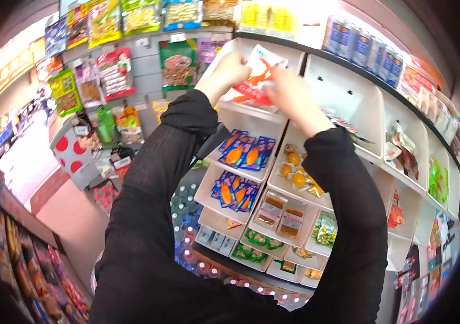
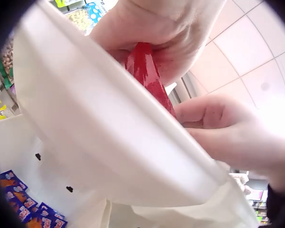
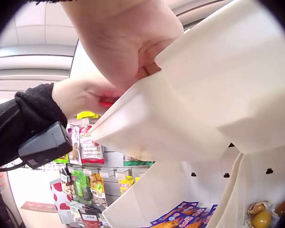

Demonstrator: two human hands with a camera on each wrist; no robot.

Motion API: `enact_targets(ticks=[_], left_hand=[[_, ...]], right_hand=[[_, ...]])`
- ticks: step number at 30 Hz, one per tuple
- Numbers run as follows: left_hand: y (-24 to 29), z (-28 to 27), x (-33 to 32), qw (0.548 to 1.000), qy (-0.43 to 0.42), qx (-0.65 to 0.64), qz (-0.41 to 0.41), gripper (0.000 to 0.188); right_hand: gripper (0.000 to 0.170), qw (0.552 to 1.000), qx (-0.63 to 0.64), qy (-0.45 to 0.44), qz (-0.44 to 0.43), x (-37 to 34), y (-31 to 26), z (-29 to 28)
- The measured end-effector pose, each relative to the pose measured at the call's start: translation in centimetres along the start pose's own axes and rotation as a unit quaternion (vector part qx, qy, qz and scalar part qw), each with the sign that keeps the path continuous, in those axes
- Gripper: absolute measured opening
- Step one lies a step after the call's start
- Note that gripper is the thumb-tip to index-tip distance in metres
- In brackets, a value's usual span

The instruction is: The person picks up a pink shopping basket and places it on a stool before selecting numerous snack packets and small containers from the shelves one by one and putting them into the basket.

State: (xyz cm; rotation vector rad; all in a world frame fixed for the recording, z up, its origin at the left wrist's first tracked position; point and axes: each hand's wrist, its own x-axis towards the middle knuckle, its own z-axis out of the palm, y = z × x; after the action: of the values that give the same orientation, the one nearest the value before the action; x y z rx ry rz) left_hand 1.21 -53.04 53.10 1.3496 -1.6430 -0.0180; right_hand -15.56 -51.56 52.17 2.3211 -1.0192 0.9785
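Observation:
A red and white snack packet [image 1: 258, 79] is in the top left white bin [image 1: 216, 59] of the rack. The left hand [image 1: 229, 74] pinches the packet's left edge; in the left wrist view a red part of the packet [image 2: 149, 73] comes out from under the left hand [image 2: 156, 35]. At the packet's right side is the right hand [image 1: 296, 100], its fingertips at the upper right edge. The bin's wall [image 3: 156, 118] hides the right fingertips in the right wrist view, below the right hand [image 3: 128, 42].
Below stand bins with blue and orange packets [image 1: 248, 153], wrapped eggs [image 1: 295, 170] and green packets [image 1: 324, 229]. Snack bags [image 1: 116, 73] hang on the left wall. Blue cans [image 1: 357, 48] line the top shelf. Bottles [image 1: 187, 243] stand beneath the rack.

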Motion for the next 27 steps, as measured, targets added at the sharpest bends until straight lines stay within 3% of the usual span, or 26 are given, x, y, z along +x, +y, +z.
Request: enact_targets(ticks=[2, 3, 4, 5, 6, 7, 9, 10, 12, 13, 15, 18, 19, 21, 22, 23, 25, 27], left_hand=[[-0.2, -1.1, -1.2, 0.995, 0.082, -0.054, 0.033, 0.021], [0.7, -2.3, -2.6, 0.988, 0.075, -0.129, 0.039, 0.018], [1.4, -3.1, -4.4, 0.977, 0.075, -0.194, 0.041, 0.016], [0.3, -3.2, -5.0, 0.978, 0.111, -0.174, 0.038, 0.017], [-0.4, -3.2, -6.6, 0.968, 0.158, -0.179, 0.072, 0.018], [0.5, -3.8, -9.4, 0.953, 0.158, -0.254, 0.054, 0.023], [-1.3, -3.7, -13.8, 0.965, 0.2, -0.137, 0.095, 0.015], [-2.7, -3.2, -15.9, 0.959, 0.181, -0.199, 0.089, 0.012], [-2.5, -3.3, -22.4, 0.945, 0.161, -0.284, 0.0, 0.01], [-2.5, -3.5, -25.7, 0.958, 0.166, -0.232, -0.009, 0.011], [-3.6, -2.5, -31.7, 0.94, 0.174, -0.284, -0.071, 0.016], [-5.7, -1.2, -41.4, 0.908, 0.153, -0.323, -0.221, 0.02], [-6.1, -0.9, -44.6, 0.878, 0.165, -0.356, -0.274, 0.022], [-4.9, -2.3, -49.4, 0.793, 0.167, -0.396, -0.432, 0.023], [-5.6, -2.1, -52.6, 0.794, 0.161, -0.355, -0.467, 0.025], [-5.7, -2.0, -55.2, 0.756, 0.2, -0.381, -0.493, 0.03], [-6.0, -2.3, -59.7, 0.717, 0.204, -0.383, -0.546, 0.035], [-5.5, -3.0, -62.3, 0.649, 0.231, -0.401, -0.603, 0.038]], right_hand=[[0.05, 0.991, 0.079, 0.107, -0.002, -0.1, 0.0, -0.2], [0.052, 0.982, 0.132, 0.136, 0.009, 0.0, -0.4, -0.3], [0.055, 0.966, 0.233, 0.092, 0.059, -0.2, -0.6, -0.5], [0.057, 0.937, 0.33, 0.041, 0.108, -0.7, -1.2, -1.1], [0.053, 0.886, 0.444, -0.022, 0.13, -1.6, -2.1, -1.6], [0.048, 0.816, 0.55, -0.092, 0.151, -3.0, -3.3, -1.9], [0.034, 0.767, 0.602, -0.192, 0.111, -5.7, -5.9, -2.5], [0.03, 0.763, 0.602, -0.21, 0.105, -7.2, -6.9, -1.8], [0.024, 0.737, 0.62, -0.25, 0.101, -11.0, -9.5, -0.2], [0.023, 0.717, 0.636, -0.265, 0.101, -12.8, -10.6, 0.7], [0.02, 0.647, 0.691, -0.295, 0.133, -17.4, -13.2, 3.3], [0.018, 0.576, 0.69, -0.413, 0.144, -23.9, -16.7, 7.4], [0.018, 0.54, 0.704, -0.437, 0.148, -26.1, -18.1, 8.9], [0.018, 0.525, 0.683, -0.494, 0.119, -31.1, -20.6, 12.6], [0.019, 0.476, 0.678, -0.541, 0.148, -32.7, -22.1, 13.3], [0.019, 0.425, 0.67, -0.582, 0.178, -34.3, -23.9, 13.6], [0.018, 0.391, 0.645, -0.626, 0.2, -37.5, -27.1, 14.6], [0.016, 0.322, 0.632, -0.668, 0.227, -39.7, -29.7, 15.1]])
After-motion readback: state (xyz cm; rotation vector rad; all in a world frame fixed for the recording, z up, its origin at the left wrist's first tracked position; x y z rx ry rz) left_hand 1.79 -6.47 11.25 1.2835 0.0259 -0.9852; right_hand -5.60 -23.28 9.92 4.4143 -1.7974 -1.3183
